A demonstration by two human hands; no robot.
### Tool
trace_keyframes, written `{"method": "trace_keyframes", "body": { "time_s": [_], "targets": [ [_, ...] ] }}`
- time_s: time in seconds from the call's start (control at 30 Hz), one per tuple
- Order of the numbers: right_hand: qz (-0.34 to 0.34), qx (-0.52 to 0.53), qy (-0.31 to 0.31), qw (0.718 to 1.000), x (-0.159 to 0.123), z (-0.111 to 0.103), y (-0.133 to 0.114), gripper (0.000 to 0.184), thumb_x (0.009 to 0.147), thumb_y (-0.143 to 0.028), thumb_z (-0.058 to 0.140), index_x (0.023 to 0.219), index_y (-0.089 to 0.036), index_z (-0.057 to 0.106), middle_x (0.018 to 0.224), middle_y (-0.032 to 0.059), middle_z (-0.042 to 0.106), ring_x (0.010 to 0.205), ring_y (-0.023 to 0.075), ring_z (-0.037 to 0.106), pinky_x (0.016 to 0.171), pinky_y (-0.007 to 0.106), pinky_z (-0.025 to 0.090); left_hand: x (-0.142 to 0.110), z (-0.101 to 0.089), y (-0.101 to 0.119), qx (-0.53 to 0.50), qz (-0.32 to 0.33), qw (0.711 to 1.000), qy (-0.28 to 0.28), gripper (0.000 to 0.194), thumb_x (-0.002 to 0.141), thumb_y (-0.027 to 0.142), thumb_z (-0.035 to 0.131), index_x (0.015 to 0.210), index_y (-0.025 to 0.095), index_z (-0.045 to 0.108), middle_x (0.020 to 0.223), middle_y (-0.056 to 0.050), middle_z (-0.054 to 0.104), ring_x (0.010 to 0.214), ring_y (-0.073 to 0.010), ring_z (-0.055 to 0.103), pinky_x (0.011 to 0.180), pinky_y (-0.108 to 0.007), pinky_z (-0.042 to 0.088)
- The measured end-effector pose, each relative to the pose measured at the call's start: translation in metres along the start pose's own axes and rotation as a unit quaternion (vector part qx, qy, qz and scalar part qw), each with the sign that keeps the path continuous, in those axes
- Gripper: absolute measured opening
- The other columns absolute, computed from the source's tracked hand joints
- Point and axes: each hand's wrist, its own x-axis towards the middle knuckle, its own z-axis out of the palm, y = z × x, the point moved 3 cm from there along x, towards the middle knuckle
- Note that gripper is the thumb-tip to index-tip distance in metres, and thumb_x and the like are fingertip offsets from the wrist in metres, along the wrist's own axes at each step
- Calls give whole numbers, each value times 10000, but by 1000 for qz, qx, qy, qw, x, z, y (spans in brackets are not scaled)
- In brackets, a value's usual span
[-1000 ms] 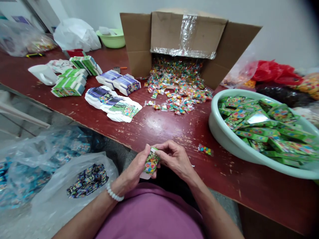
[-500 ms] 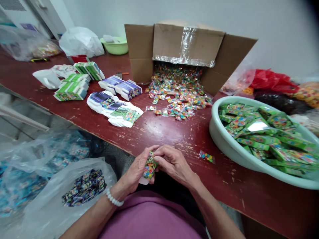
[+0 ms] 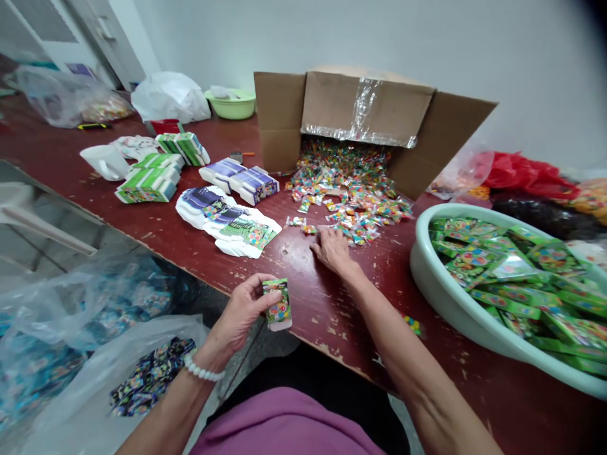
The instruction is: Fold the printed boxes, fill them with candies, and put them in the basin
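Observation:
My left hand [image 3: 241,311] is closed around a small green printed cardboard box [image 3: 279,303], its thumb across the front. A white flap shows at the box's lower end. The box is held over the table's front edge. My right hand [image 3: 332,249] reaches out to the near edge of a pile of small clear-wrapped colourful candies [image 3: 365,208]. Its thumb stands apart from the bent fingers, and the fingertips touch the edge of the pile. The pile spills from a cardboard carton [image 3: 365,114] lying open on its side. Flat printed box blanks [image 3: 232,221] lie fanned out left of the pile.
A pale green tub [image 3: 422,253] of filled green boxes stands at the right. Purple box stacks [image 3: 239,179], green box stacks [image 3: 150,177] and a white mug [image 3: 104,162] are on the left. A candy packet [image 3: 413,325] lies by my right forearm. Plastic bags [image 3: 128,328] sit below the table.
My right hand has left the green box and stretched forward to the candy pile. My left hand keeps the box and has moved slightly left. The view has shifted a little.

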Motion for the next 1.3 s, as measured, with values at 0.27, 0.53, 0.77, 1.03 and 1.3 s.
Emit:
{"method": "trace_keyframes", "body": {
  "time_s": [0.27, 0.53, 0.77, 1.03, 1.3],
  "targets": [
    [4, 69, 66, 995, -62, -18, 13, 322, 886, -89, 422, 1085, -133, 672, 1028, 149, 714, 967, 272, 615, 887, 383, 475, 1, -26, 0, -4, -28, 998, 54, 659, 586, 204, 912, 1175, 160, 619, 948, -49, 722, 784, -205, 717, 617, -306, 623],
    [37, 409, 43, 911, -130, -42, -22, 213, 860, -291, 617, 1029, -189, 694, 916, 44, 737, 767, 173, 666, 709, 279, 511, -17, 0, -5, -71, -66, 995, 2, 467, 617, 165, 906, 1036, 110, 707, 1019, -143, 764, 848, -248, 743, 682, -341, 643],
    [70, 513, 18, 856, -141, -49, -15, 236, 822, -332, 685, 999, -175, 689, 879, 39, 724, 750, 157, 657, 693, 272, 505, -28, 8, -8, -91, -45, 994, 29, 466, 585, 164, 922, 997, 112, 711, 998, -124, 773, 855, -236, 745, 717, -329, 635],
    [44, 438, 38, 897, -153, -56, -32, 173, 825, -253, 639, 976, -207, 710, 848, 26, 733, 734, 167, 666, 696, 293, 538, -43, 27, -20, -47, -49, 996, -65, 407, 595, 173, 918, 943, 156, 707, 888, -41, 753, 753, -155, 699, 658, -219, 553],
    [-59, 286, 53, 955, -153, -69, -42, 175, 877, -169, 604, 1029, -189, 688, 885, 46, 745, 807, 182, 668, 789, 317, 526, -39, 49, -39, 25, -127, 962, -239, 460, 736, 259, 803, 1173, 206, 670, 1062, -87, 738, 826, -208, 699, 775, -334, 580]
  ]
}}
